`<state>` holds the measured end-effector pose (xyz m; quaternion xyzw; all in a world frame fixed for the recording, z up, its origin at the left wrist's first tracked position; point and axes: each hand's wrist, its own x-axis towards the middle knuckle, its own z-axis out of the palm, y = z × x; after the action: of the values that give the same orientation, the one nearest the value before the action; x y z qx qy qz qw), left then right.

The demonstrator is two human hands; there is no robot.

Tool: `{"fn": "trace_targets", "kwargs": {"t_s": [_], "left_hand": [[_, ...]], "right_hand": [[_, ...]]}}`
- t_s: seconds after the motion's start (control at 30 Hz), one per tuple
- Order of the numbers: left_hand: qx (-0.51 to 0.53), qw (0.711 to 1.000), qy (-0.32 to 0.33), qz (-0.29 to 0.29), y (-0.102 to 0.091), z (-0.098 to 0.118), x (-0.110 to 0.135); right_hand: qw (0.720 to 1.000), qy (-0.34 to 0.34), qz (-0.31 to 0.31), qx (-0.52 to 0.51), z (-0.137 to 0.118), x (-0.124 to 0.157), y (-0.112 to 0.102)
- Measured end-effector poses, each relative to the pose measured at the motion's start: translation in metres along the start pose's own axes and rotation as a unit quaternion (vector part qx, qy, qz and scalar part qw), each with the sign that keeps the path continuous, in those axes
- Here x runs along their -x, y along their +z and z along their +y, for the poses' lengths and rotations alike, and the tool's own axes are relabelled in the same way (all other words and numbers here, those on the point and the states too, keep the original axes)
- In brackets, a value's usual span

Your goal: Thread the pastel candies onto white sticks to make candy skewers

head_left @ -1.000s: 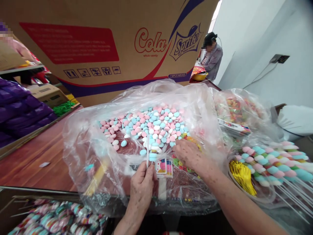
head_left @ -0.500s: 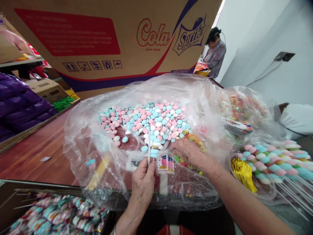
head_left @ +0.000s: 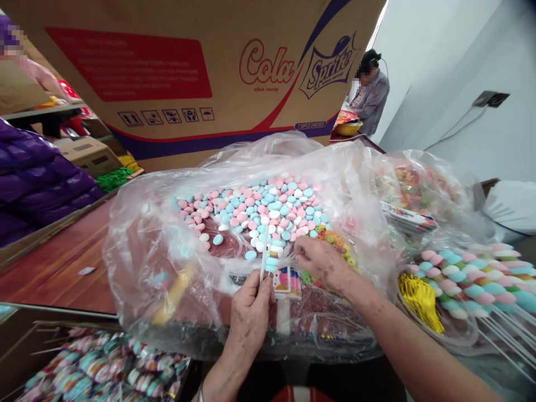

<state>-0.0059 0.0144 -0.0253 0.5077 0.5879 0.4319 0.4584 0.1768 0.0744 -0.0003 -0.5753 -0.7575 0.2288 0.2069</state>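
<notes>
Rising from between the thumb and forefinger of the left hand [head_left: 253,307], a thin white stick [head_left: 264,254] leans slightly, a short stack of sweets [head_left: 272,261] in blue, white and yellow just beside it at three o'clock. The left hand pinches the stick firmly. At three o'clock from the stack, the right hand [head_left: 320,259] has its fingers drawn together; whether they hold anything cannot be told. Under and beyond it lie ring-shaped sweets [head_left: 335,241]. Between four and five o'clock, near the stack, lie printed cards [head_left: 290,283]. Toward twelve, pink, blue and white sweets [head_left: 247,204] spread over clear plastic [head_left: 142,245]. Farther out at three, filled candy sticks [head_left: 473,273] lie beside gold ties [head_left: 420,301]. At eight, a carton holds wrapped candies [head_left: 104,365]; at twelve stands a large cardboard box [head_left: 226,72].
</notes>
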Motion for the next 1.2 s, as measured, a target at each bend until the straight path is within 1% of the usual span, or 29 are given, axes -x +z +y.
{"fn": "trace_targets", "kwargs": {"t_s": [0.03, 0.07, 0.13, 0.17, 0.2, 0.23, 0.27, 0.33, 0.43, 0.57, 0.6, 0.67, 0.77, 0.83, 0.9, 1.0, 1.2], "left_hand": [[0.001, 1.000, -0.001, -0.015, -0.001, 0.000, 0.000], [0.000, 1.000, -0.001, -0.030, -0.002, -0.001, 0.000], [-0.017, 0.999, 0.007, -0.049, -0.003, -0.004, -0.001], [-0.029, 0.998, 0.012, -0.055, -0.003, -0.006, -0.001], [-0.041, 0.997, 0.018, -0.057, -0.003, -0.007, -0.001], [-0.052, 0.997, 0.023, -0.060, -0.003, -0.008, -0.002], [-0.064, 0.996, 0.027, -0.060, -0.003, -0.008, -0.002], [-0.087, 0.994, 0.038, -0.056, -0.003, -0.008, -0.002], [-0.108, 0.992, 0.045, -0.048, -0.002, -0.006, -0.001], [-0.114, 0.992, 0.044, -0.040, -0.001, -0.007, -0.001], [-0.115, 0.992, 0.044, -0.040, -0.001, -0.008, -0.002], [-0.118, 0.991, 0.042, -0.041, -0.001, -0.008, -0.002], [-0.123, 0.991, 0.037, -0.043, -0.001, -0.007, -0.003], [-0.127, 0.990, 0.037, -0.042, -0.001, -0.006, -0.003], [-0.133, 0.990, 0.038, -0.041, -0.001, -0.005, -0.003], [-0.143, 0.988, 0.037, -0.043, -0.002, -0.006, -0.002], [-0.154, 0.986, 0.038, -0.041, -0.002, -0.010, -0.002]], "right_hand": [[0.993, 0.025, 0.022, -0.110, 0.000, -0.003, -0.002], [0.973, 0.047, 0.042, -0.222, 0.001, -0.005, -0.004], [0.908, 0.077, 0.065, -0.406, 0.002, -0.008, -0.007], [0.879, 0.088, 0.071, -0.463, 0.002, -0.009, -0.007], [0.857, 0.098, 0.076, -0.500, 0.002, -0.009, -0.008], [0.842, 0.104, 0.082, -0.523, 0.002, -0.009, -0.008], [0.832, 0.107, 0.086, -0.537, 0.002, -0.009, -0.008], [0.822, 0.108, 0.095, -0.551, 0.000, -0.008, -0.007], [0.824, 0.095, 0.101, -0.549, -0.003, -0.006, -0.005], [0.841, 0.070, 0.099, -0.526, -0.003, -0.005, -0.002], [0.851, 0.062, 0.100, -0.512, -0.002, -0.004, -0.001], [0.880, 0.034, 0.116, -0.460, 0.001, -0.002, 0.001], [0.929, -0.023, 0.163, -0.331, 0.002, 0.002, 0.003], [0.946, -0.048, 0.193, -0.256, 0.001, 0.005, 0.003], [0.951, -0.063, 0.218, -0.213, 0.000, 0.007, 0.003], [0.951, -0.074, 0.234, -0.189, 0.000, 0.007, 0.006], [0.938, -0.025, 0.200, -0.283, 0.008, 0.002, 0.015]]}}
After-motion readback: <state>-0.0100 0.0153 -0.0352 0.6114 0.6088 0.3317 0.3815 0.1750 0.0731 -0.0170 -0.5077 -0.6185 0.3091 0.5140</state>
